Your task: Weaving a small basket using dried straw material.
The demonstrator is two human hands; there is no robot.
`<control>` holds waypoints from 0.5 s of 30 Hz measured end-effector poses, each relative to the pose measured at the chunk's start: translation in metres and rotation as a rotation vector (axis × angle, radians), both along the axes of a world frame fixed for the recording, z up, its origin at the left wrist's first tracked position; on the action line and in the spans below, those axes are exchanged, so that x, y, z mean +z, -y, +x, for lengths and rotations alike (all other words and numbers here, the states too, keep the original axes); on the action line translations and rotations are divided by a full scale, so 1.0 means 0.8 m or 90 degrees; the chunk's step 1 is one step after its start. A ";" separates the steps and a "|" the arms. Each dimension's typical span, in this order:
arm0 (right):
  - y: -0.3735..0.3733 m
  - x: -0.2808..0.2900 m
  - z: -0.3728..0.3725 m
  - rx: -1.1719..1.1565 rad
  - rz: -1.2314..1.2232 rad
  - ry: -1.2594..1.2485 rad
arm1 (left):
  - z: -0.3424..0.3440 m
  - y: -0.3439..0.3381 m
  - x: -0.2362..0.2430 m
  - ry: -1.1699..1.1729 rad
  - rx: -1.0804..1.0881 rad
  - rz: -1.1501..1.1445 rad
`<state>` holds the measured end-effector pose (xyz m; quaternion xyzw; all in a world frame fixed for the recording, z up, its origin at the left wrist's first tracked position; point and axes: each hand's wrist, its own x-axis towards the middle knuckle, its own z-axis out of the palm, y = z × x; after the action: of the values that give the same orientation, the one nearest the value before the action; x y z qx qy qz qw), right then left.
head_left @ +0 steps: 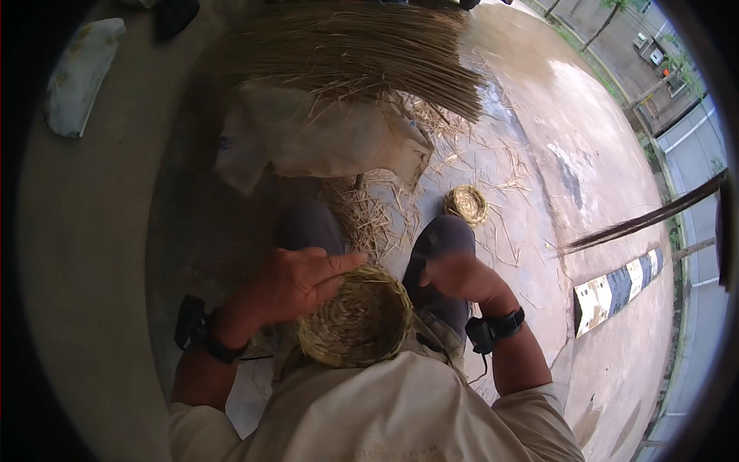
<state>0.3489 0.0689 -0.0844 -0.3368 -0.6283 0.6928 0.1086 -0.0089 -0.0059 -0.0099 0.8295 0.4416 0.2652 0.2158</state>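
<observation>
A round basket [358,319] woven of coiled straw rests in my lap against my shirt, its opening facing up. My left hand [304,285] grips it at its upper left rim, the index finger stretched along the edge and the other fingers curled. Off to the right of the basket, above my right knee, hovers my right hand [460,279]. Motion blurs its fingers, so whether it holds a strand cannot be made out. A second, smaller straw basket [466,205] sits on the ground just beyond my right knee.
A thick bundle of long dry stalks [362,58] lies ahead across a pale sack-like cloth [331,135]. Loose straw bits [373,223] litter the ground. At far left is a white sack [83,77]; a striped block [618,290] lies to the right.
</observation>
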 end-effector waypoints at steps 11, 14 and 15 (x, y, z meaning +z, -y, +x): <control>-0.040 0.056 -0.076 -0.362 -0.282 -0.325 | 0.004 -0.003 -0.005 -0.055 -0.029 0.006; -0.007 0.068 -0.070 -0.330 -0.283 -0.254 | -0.001 0.012 -0.012 -0.082 0.023 0.008; 0.001 0.071 -0.067 -0.321 -0.282 -0.237 | -0.002 0.016 -0.014 -0.087 0.045 0.015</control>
<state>0.2950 0.0682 -0.0277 -0.3649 -0.3304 0.8124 0.3125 -0.0107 -0.0191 -0.0210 0.8320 0.4814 0.2204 0.1657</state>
